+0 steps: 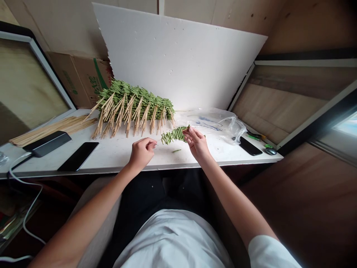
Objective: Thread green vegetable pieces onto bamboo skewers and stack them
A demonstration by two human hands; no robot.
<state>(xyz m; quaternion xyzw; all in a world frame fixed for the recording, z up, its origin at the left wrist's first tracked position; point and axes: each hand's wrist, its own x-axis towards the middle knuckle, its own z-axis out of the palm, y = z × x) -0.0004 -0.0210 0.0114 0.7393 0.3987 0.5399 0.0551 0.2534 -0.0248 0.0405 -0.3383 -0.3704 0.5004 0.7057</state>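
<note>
Slim green pieces (172, 136) — a ragged row, looser at one end

Head camera, looking forward and down from the wearer's own eye level over a white tabletop (111, 158)
The one view starts above the pale shirt (173, 242), which fills the bottom middle close to the lens, and faces out across the table, whose near edge crosses the frame below mid-height; the left forearm (95, 208) and right forearm (231, 197) run in from the lower sides, large near the lens and narrowing towards the left hand (141, 153) and right hand (197, 143), both near the centre at middle range, while the white board (178, 56) stands farther off and the angle is wide enough to take in glazed panels (30, 78) at both sides
</note>
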